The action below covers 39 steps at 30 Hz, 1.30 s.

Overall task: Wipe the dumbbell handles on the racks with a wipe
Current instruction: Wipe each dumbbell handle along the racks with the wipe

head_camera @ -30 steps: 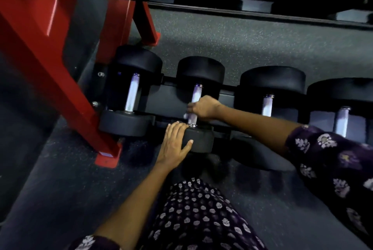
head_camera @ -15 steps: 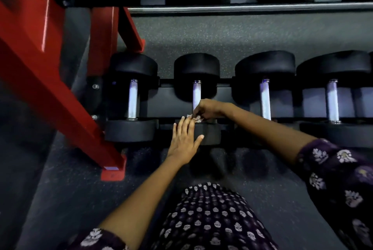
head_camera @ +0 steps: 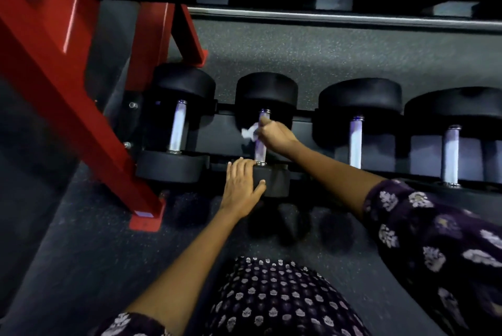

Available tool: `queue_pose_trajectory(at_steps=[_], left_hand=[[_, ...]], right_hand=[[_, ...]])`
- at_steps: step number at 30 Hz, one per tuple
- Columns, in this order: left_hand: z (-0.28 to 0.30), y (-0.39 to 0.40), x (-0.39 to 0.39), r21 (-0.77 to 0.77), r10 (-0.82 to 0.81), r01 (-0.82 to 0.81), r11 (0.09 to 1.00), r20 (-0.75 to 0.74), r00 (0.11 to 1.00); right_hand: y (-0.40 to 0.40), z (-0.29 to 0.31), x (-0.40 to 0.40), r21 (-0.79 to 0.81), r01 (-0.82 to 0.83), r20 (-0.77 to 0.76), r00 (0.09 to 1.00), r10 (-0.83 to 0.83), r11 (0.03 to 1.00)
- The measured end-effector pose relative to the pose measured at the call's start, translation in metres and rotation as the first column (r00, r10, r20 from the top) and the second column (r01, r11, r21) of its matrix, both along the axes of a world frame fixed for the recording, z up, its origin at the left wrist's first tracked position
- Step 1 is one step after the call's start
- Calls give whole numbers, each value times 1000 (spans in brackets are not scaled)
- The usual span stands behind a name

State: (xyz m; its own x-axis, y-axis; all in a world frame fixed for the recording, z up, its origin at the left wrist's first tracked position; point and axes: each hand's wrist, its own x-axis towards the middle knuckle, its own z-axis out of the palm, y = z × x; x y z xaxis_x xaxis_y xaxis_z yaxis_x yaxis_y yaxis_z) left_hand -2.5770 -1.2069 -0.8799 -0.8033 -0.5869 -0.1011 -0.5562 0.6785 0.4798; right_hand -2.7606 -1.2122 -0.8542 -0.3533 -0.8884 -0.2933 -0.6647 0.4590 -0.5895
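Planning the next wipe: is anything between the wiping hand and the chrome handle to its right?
Nothing visible. The right hand grips the white wipe; only black rack tray separates it from the next chrome dumbbell handle.

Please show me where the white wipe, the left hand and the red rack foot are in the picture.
white wipe (head_camera: 249, 132): head view, on the crumpled part left of the handle.
left hand (head_camera: 241, 186): head view, on its back.
red rack foot (head_camera: 145, 220): head view, on its top face.

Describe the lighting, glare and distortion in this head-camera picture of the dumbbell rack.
Head view: dim, bluish light; chrome handles glare pale; black weights lose detail in shadow; the wipe in the right hand looks soft; wide-angle lens bows the rail.
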Motion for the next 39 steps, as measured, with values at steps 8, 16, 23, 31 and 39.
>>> queue_pose_trajectory(at_steps=[8, 16, 23, 31, 39], left_hand=[[-11, 9, -9, -218, -74, 65, 974, -34, 997], [-21, 10, -10, -308, -64, 13, 951, -156, 986], [-25, 8, -11, -315, -54, -13, 949, -203, 978], [-24, 7, -11, -298, -49, -12, 955, -194, 980], [-27, 7, -11, -311, -55, -5, 951, -186, 981]], right_hand=[[7, -21, -3, 3, -280, -481, 841, 247, 960], [5, -33, -12, -218, 39, -383, 916, -122, 975], [-25, -19, 5, -394, 648, 223, 755, -616, 651], [-33, -25, 1, 9, 947, 622, 245, -744, 320], [-39, -9, 0, -7, 904, 556, 358, -750, 427]])
